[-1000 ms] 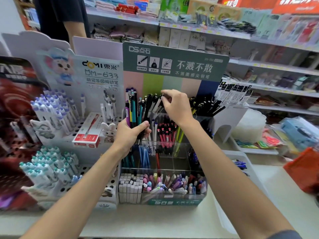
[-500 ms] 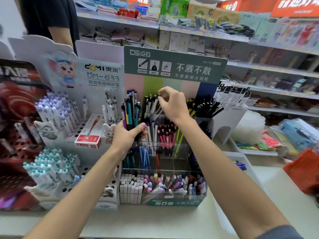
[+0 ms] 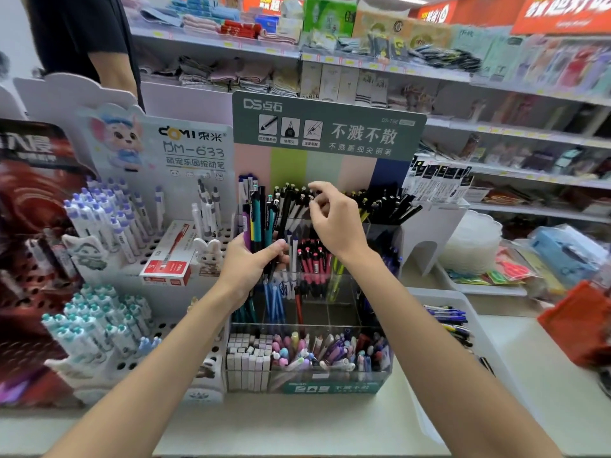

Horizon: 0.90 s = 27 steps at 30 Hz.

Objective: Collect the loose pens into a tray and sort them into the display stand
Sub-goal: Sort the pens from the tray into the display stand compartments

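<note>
Stocked shop shelves [image 3: 380, 66] line the back wall behind a pale counter [image 3: 297, 424], under orange signs [image 3: 558, 14].

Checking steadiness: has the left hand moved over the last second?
No: the left hand stays just right of the white rabbit figurine, gripping the pen bundle.

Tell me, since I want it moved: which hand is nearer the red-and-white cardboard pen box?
Left. The left hand, gripping pens, is just right of the box; the right hand is farther right.

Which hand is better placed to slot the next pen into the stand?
Right. The right hand hovers at the back row of the stand, by the black pens; the left hand is occupied, gripping the pen bundle.
</note>
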### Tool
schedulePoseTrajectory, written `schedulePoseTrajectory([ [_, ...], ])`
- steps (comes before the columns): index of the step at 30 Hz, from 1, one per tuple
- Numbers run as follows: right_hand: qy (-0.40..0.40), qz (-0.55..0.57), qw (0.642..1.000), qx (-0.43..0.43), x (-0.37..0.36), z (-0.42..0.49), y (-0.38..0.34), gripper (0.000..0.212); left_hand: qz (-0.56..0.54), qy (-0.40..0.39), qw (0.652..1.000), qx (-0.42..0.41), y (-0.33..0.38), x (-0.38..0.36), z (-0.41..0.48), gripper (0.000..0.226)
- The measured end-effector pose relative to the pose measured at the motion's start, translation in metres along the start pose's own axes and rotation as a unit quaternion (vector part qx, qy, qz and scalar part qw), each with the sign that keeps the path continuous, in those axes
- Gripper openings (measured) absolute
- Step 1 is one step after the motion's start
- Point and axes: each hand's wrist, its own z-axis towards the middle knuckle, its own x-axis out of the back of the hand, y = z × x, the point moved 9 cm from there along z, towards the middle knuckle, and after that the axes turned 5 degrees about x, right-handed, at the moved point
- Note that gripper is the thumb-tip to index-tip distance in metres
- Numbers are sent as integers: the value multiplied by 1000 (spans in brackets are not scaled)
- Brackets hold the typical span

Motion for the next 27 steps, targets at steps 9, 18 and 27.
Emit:
schedulePoseTrajectory([
  [9, 37, 123, 986, -106, 67, -40, 51, 53, 9, -95, 995, 3, -6, -112, -5, 15],
  [18, 253, 57, 965, -33, 192, -39, 88, 48, 31, -81, 996, 12, -21, -167, 3, 17],
  [27, 177, 15, 984, 10, 156, -11, 106, 44, -3, -26, 1000, 5, -24, -167, 13, 16],
])
